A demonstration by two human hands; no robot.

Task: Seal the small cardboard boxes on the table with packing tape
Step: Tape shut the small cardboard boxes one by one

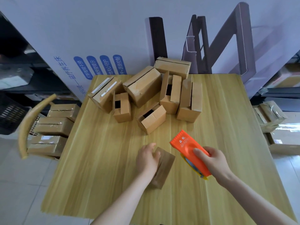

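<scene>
A small cardboard box (164, 168) lies near the front middle of the wooden table (100, 159), its flaps closed. My left hand (148, 158) rests on its left side with the fingers curled over the top edge, holding it. Just right of the box, my right hand (211, 161) grips an orange tape dispenser (186, 146), held above the table with its toothed end pointing away from me; a tape roll shows underneath. A heap of several small boxes (146, 90) lies at the far side of the table, some with open flaps.
On the left, a chair (26, 124) carries several taped boxes (53, 127). A large white printed carton (81, 51) and dark frames stand behind the table. More wrapped boxes (267, 116) sit on the floor at the right.
</scene>
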